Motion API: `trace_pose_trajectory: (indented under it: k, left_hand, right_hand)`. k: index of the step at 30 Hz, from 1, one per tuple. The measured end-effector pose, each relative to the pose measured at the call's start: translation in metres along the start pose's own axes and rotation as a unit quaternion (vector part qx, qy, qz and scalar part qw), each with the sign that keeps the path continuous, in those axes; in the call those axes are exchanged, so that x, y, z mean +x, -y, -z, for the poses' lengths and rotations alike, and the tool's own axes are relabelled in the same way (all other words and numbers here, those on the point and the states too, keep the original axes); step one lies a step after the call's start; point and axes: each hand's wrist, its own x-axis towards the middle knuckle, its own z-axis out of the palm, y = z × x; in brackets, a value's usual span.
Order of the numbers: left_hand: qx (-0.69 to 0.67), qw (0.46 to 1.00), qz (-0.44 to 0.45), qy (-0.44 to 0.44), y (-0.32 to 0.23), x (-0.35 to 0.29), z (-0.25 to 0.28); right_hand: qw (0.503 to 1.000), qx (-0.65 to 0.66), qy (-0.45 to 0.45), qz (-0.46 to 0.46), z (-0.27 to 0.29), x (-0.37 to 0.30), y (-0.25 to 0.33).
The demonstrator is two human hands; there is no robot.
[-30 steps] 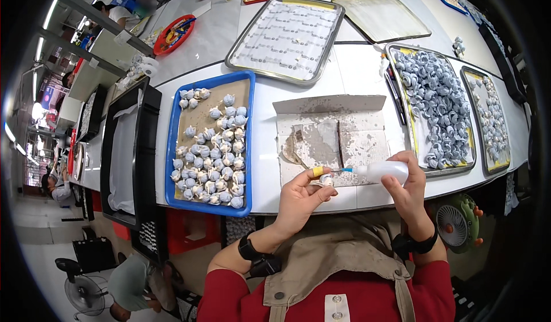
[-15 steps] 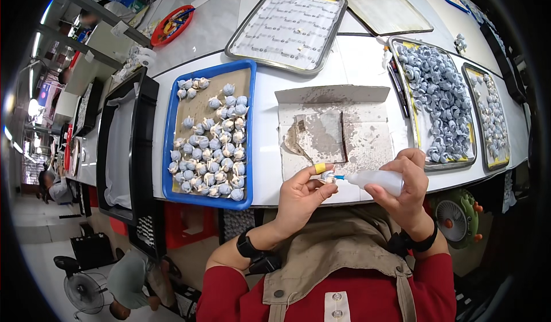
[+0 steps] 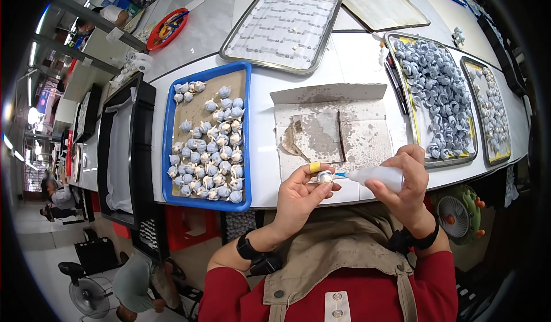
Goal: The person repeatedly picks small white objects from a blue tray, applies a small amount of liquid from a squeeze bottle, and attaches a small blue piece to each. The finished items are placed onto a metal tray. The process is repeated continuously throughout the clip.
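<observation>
One left hand, near side, pinching a small pale piece; one right hand gripping a white squeeze bottle, blue tip best held steady, pressure light.

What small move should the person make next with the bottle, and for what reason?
Probably a light squeeze of the white bottle: the right hand holds it sideways, its blue tip pointing toward the small whitish piece pinched in the left hand. The tip looks close, though I cannot tell whether it touches.
</observation>
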Motion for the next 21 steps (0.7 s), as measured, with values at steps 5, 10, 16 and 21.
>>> trace_pose_trajectory:
  k: [5,10,16,21]
  left_hand:
    - [-0.010,1.000,0.014,-0.002,-0.002,0.000,0.005]
    - [-0.083,0.993,0.075,-0.022,-0.009,0.001,0.011]
    - [-0.248,0.949,0.097,0.168,-0.021,0.001,0.014]
    - [-0.200,0.961,0.103,0.158,-0.023,0.004,0.012]
  right_hand:
    - [1.000,0.023,-0.006,-0.016,-0.001,-0.002,-0.003]
    - [0.988,0.069,-0.063,-0.120,-0.020,-0.006,-0.021]
    - [0.977,0.013,-0.015,-0.210,-0.044,0.001,-0.050]
    - [0.963,-0.242,-0.068,-0.094,0.008,0.011,-0.080]
